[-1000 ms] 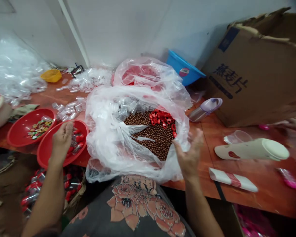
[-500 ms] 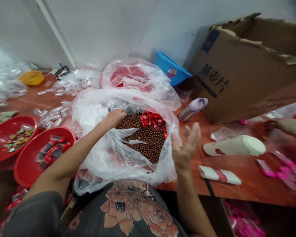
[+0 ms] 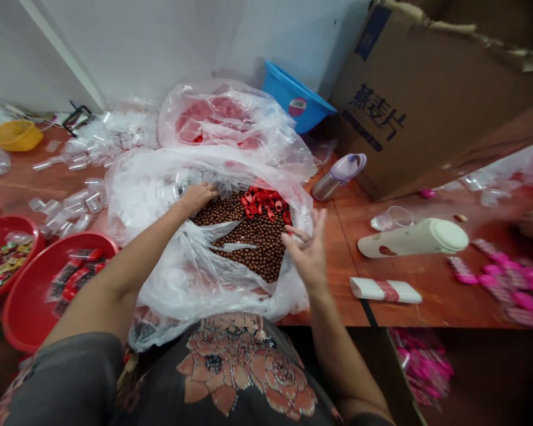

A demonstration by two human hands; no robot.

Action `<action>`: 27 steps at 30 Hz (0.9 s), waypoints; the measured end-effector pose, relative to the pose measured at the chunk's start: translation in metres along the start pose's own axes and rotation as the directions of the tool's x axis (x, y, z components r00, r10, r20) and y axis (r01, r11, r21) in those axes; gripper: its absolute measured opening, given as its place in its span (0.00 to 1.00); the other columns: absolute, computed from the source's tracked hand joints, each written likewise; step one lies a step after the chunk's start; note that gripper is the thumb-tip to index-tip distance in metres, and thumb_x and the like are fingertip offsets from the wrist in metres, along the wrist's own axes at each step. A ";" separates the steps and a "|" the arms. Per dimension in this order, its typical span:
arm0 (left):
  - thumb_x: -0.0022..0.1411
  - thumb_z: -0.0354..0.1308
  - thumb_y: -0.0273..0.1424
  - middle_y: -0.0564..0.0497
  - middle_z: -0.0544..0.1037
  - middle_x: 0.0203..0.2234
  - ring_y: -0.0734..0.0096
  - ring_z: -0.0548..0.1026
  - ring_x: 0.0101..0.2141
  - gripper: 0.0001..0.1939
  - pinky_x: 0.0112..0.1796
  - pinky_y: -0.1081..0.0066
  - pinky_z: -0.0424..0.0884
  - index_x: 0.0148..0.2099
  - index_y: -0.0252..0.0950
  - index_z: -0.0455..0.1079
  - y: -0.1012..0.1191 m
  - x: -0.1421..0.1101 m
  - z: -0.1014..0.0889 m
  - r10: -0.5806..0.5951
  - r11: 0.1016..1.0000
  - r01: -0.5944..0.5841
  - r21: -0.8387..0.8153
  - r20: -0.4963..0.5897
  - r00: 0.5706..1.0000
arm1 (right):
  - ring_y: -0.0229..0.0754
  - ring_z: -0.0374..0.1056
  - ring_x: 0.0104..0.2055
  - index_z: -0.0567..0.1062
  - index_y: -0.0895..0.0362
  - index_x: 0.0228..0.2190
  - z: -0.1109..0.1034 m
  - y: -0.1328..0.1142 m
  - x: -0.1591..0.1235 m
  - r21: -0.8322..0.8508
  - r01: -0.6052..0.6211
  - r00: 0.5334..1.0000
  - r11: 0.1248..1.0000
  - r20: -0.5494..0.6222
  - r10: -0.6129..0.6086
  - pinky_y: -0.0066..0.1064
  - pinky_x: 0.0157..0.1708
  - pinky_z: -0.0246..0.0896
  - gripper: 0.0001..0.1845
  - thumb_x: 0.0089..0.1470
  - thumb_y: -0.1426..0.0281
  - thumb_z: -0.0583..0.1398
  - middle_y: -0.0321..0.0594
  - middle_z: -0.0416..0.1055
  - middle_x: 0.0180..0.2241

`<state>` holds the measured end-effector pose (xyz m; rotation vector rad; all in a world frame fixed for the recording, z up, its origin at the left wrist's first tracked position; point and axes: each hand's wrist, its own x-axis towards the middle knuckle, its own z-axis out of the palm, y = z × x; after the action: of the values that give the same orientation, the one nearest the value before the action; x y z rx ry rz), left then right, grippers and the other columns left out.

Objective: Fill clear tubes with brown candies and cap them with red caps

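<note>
A translucent plastic bag (image 3: 173,269) lies spread wide in front of me, holding many brown chocolate balls (image 3: 257,245). Red plastic caps (image 3: 266,201) are heaped on the balls at the back right, and clear plastic containers (image 3: 225,189) lie along the back left. My left hand (image 3: 198,198) reaches in at that left side, by the containers; its fingers are bunched, and whatever they grip is hidden. At the bag's right edge is my right hand (image 3: 308,248), open, fingers apart, close to the bag and the nearest caps.
Left stand red basins, one with filled red-capped containers (image 3: 77,272), and loose clear containers (image 3: 73,207). Behind are a bag of red pieces (image 3: 213,118) and a blue basin (image 3: 295,97). To the right are a carton (image 3: 408,112), bottle (image 3: 333,180), cream tumbler (image 3: 411,238) and pink-capped containers (image 3: 510,278).
My right hand has moved left to the bag's edge, its fingers reaching inward. My left hand stays among the clear containers. The whole view has shifted slightly.
</note>
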<state>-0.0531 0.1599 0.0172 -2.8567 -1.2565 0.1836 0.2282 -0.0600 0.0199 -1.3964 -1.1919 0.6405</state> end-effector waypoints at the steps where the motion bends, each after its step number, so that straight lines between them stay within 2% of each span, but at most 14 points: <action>1: 0.66 0.46 0.22 0.41 0.76 0.50 0.53 0.74 0.47 0.22 0.42 0.59 0.71 0.55 0.42 0.73 0.000 0.000 0.000 -0.012 1.000 0.012 -0.017 -0.007 1.000 | 0.47 0.74 0.50 0.31 0.37 0.68 -0.010 -0.009 0.007 0.057 0.016 0.998 0.998 -0.059 -0.012 0.35 0.35 0.78 0.52 0.58 0.60 0.61 0.49 0.38 0.72; 5: 0.68 0.47 0.30 0.40 0.75 0.52 0.54 0.71 0.53 0.20 0.53 0.56 0.67 0.60 0.35 0.68 0.008 -0.008 -0.007 -0.084 0.979 0.053 -0.197 -0.148 0.985 | 0.41 0.77 0.41 0.38 0.43 0.69 -0.054 -0.054 0.033 0.126 0.151 0.952 0.981 -0.287 -0.110 0.25 0.21 0.69 0.34 0.67 0.53 0.41 0.49 0.48 0.70; 7: 0.70 0.45 0.34 0.39 0.73 0.54 0.56 0.69 0.55 0.22 0.57 0.57 0.64 0.61 0.32 0.66 0.019 -0.016 -0.013 -0.109 0.941 0.023 -0.339 -0.236 0.966 | 0.35 0.76 0.33 0.51 0.39 0.67 -0.056 -0.078 0.033 0.208 0.204 0.977 0.957 -0.106 -0.185 0.23 0.19 0.64 0.31 0.66 0.48 0.39 0.44 0.63 0.63; 8: 0.70 0.43 0.35 0.39 0.73 0.54 0.58 0.69 0.54 0.23 0.57 0.57 0.64 0.62 0.31 0.64 0.027 -0.021 -0.015 -0.108 0.915 -0.005 -0.404 -0.258 0.960 | 0.33 0.74 0.29 0.60 0.38 0.63 -0.050 -0.088 0.029 0.310 0.207 0.965 0.928 0.091 -0.246 0.22 0.18 0.63 0.29 0.65 0.46 0.43 0.41 0.71 0.57; 9: 0.70 0.42 0.36 0.40 0.73 0.52 0.58 0.70 0.53 0.24 0.57 0.58 0.64 0.63 0.31 0.64 0.037 -0.026 -0.017 -0.095 0.888 -0.035 -0.458 -0.257 0.962 | 0.32 0.73 0.27 0.68 0.41 0.57 -0.039 -0.096 0.023 0.404 0.171 0.880 0.898 0.348 -0.324 0.22 0.19 0.63 0.25 0.65 0.48 0.49 0.38 0.76 0.49; 10: 0.71 0.42 0.37 0.40 0.73 0.50 0.59 0.71 0.51 0.25 0.55 0.59 0.66 0.63 0.32 0.64 0.047 -0.032 -0.019 -0.075 0.863 -0.058 -0.502 -0.239 0.968 | 0.32 0.74 0.30 0.74 0.45 0.51 -0.026 -0.103 0.016 0.444 0.123 0.697 0.887 0.598 -0.396 0.22 0.25 0.66 0.20 0.65 0.53 0.53 0.36 0.79 0.43; 12: 0.70 0.44 0.38 0.42 0.73 0.46 0.61 0.73 0.47 0.25 0.52 0.61 0.68 0.62 0.33 0.65 0.069 -0.042 -0.017 -0.029 0.813 -0.072 -0.577 -0.164 0.986 | 0.32 0.74 0.34 0.80 0.53 0.38 0.005 -0.109 0.000 0.492 0.145 0.296 0.858 0.806 -0.513 0.22 0.34 0.65 0.15 0.65 0.59 0.56 0.35 0.80 0.35; 13: 0.69 0.46 0.38 0.43 0.74 0.45 0.62 0.73 0.44 0.24 0.49 0.62 0.70 0.62 0.34 0.65 0.081 -0.046 -0.014 -0.016 0.783 -0.054 -0.620 -0.107 0.994 | 0.32 0.73 0.32 0.79 0.55 0.33 0.018 -0.109 -0.007 0.481 0.194 0.187 0.855 0.837 -0.514 0.23 0.34 0.63 0.17 0.65 0.60 0.56 0.35 0.79 0.32; 14: 0.67 0.48 0.37 0.45 0.74 0.43 0.64 0.74 0.41 0.24 0.45 0.64 0.72 0.62 0.34 0.64 0.092 -0.047 -0.009 -0.014 0.744 -0.017 -0.668 -0.041 0.999 | 0.32 0.71 0.30 0.78 0.56 0.29 0.029 -0.106 -0.014 0.445 0.247 0.143 0.861 0.862 -0.486 0.23 0.32 0.60 0.19 0.66 0.60 0.55 0.35 0.77 0.29; 15: 0.66 0.51 0.37 0.46 0.75 0.41 0.65 0.75 0.38 0.24 0.41 0.66 0.72 0.61 0.35 0.64 0.102 -0.047 -0.004 -0.022 0.699 0.033 -0.714 0.025 0.999 | 0.32 0.68 0.28 0.77 0.57 0.27 0.035 -0.101 -0.019 0.384 0.296 0.153 0.874 0.885 -0.441 0.24 0.31 0.58 0.20 0.66 0.61 0.54 0.35 0.76 0.27; 16: 0.64 0.55 0.36 0.48 0.76 0.38 0.66 0.75 0.35 0.23 0.37 0.68 0.72 0.59 0.35 0.65 0.112 -0.045 0.001 -0.038 0.652 0.086 -0.753 0.080 0.996 | 0.32 0.66 0.27 0.76 0.57 0.26 0.038 -0.095 -0.023 0.307 0.331 0.209 0.893 0.899 -0.386 0.25 0.30 0.56 0.21 0.66 0.61 0.54 0.34 0.74 0.25; 20: 0.60 0.61 0.34 0.51 0.77 0.30 0.67 0.74 0.32 0.10 0.36 0.69 0.69 0.43 0.36 0.71 0.143 -0.021 0.021 -0.165 0.604 0.153 -0.782 0.065 0.984 | 0.33 0.62 0.25 0.74 0.57 0.25 0.026 -0.061 -0.033 0.012 0.308 0.491 0.951 0.854 -0.170 0.26 0.29 0.50 0.21 0.66 0.62 0.54 0.33 0.70 0.22; 23: 0.62 0.59 0.34 0.50 0.78 0.29 0.66 0.74 0.32 0.07 0.39 0.67 0.69 0.34 0.36 0.72 0.161 -0.002 0.028 -0.237 0.633 0.150 -0.760 -0.006 0.972 | 0.33 0.62 0.25 0.74 0.57 0.25 0.007 -0.036 -0.041 -0.040 0.206 0.577 0.978 0.812 -0.088 0.26 0.28 0.51 0.22 0.66 0.61 0.53 0.33 0.69 0.22; 27: 0.63 0.58 0.35 0.48 0.80 0.33 0.64 0.76 0.35 0.08 0.42 0.65 0.69 0.37 0.36 0.75 0.172 0.004 0.030 -0.256 0.557 0.109 -0.823 -0.046 0.966 | 0.35 0.66 0.28 0.77 0.57 0.28 -0.011 -0.012 -0.054 -0.067 0.001 0.693 0.998 0.720 0.048 0.26 0.30 0.55 0.21 0.66 0.59 0.54 0.35 0.72 0.24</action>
<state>0.0723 0.0457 -0.0240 -3.2437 -1.9995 -0.8727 0.2166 -0.1150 0.0207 -1.2301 -1.8263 1.2602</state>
